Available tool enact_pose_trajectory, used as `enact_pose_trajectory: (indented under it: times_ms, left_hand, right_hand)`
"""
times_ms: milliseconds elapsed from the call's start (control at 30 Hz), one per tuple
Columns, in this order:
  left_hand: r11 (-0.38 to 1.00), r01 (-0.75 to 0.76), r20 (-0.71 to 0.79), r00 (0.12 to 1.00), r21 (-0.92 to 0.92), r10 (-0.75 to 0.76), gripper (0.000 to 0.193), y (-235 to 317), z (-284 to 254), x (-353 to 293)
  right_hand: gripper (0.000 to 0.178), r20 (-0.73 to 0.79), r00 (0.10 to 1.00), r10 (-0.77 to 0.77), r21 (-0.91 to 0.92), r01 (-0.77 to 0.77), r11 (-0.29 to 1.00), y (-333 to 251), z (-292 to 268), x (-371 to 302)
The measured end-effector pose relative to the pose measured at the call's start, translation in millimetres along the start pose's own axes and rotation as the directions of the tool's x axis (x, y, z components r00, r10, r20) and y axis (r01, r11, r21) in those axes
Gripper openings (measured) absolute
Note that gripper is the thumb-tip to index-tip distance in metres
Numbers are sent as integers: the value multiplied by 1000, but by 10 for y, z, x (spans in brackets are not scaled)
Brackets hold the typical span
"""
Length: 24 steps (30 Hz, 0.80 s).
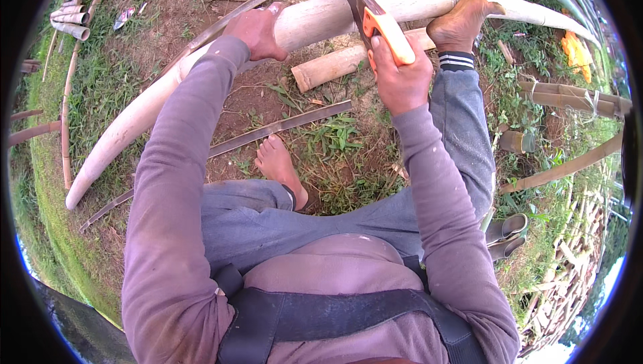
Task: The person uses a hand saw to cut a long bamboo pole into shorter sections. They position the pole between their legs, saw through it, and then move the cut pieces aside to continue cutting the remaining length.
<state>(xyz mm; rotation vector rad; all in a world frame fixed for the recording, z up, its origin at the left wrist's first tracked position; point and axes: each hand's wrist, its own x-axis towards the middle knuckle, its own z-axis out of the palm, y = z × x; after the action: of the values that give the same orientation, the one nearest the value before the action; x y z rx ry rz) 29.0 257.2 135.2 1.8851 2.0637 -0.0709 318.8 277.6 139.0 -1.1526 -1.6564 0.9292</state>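
A long, pale bamboo pole [313,19] lies crosswise in front of me, bent into an arc by the lens. My left hand [256,32] is closed over it, left of the middle. In my right hand [404,76] is the orange handle of a handsaw [396,37]. Its dark blade crosses the pole just right of the middle; how deep the teeth sit cannot be seen. My bare right foot [462,24] presses on the pole, right of the saw. A shorter bamboo piece [329,68] lies beneath, partly hidden by my right hand.
A split bamboo strip [288,125] lies near my left foot [276,166]. Cut bamboo tubes [70,21] are piled at the far left. On the right are an orange cloth or bag [576,56], tied bamboo [569,98], dark shoes [507,233] and a heap of scraps [569,263].
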Motion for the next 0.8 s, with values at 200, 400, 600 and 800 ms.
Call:
enact_pose_trajectory:
  times_ms: [200,400,600,800]
  left_hand:
    - [1000,-16,-78,997,-24,14,110,-125,211,58]
    - [1000,-17,-36,999,0,17,110,31,119,107]
    - [999,-2,-52,999,39,4,110,-34,151,-71]
    - [997,21,-11,1000,73,-20,114,57,190,-99]
  right_hand:
    - [21,5,990,138,45,-138,989,-226,-1405,-2044]
    - [22,-5,999,-48,29,48,998,20,-2,100]
    - [21,-8,998,62,19,-61,998,178,15,-151]
    - [34,16,1000,-10,97,8,995,370,-102,-210]
